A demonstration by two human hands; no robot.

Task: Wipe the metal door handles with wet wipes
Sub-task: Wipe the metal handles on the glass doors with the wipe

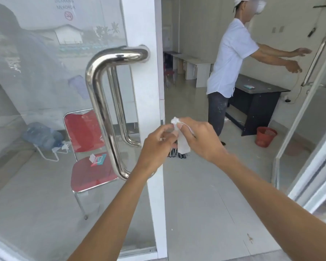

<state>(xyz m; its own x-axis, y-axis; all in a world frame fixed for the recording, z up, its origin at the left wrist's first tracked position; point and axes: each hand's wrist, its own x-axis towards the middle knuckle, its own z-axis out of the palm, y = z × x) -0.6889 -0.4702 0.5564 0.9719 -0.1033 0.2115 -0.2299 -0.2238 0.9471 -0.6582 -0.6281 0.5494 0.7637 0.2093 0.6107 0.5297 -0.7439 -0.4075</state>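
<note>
- Both your hands are up in front of the white door frame (148,102), just right of the near steel handle (100,102), and neither one touches it.
- Your left hand (156,146) has its fingers curled in, pinching the wet wipe (183,143) near its top edge.
- Your right hand (201,137) grips the same wipe from the other side, thumb and fingers closed on the bunched top corner.
- The wipe hangs down between the two hands as a narrow white strip, its lower end loose below your fingers.
- The near handle is a polished U-shaped bar mounted upright on the glass door (45,91); its top bend meets the frame high up, its bottom bend sits left of your left wrist.
- A second handle (119,110) shows through the glass on the far side of the same door.
- Behind the glass stands a red chair (87,146) with a pack of wipes (98,159) lying on its seat.
- Far right, another person in a white shirt (231,59) reaches both arms toward the handle (315,61) of the other glass door.
- A dark desk (256,102) and a red bucket (265,136) sit on the floor beyond the doorway.
</note>
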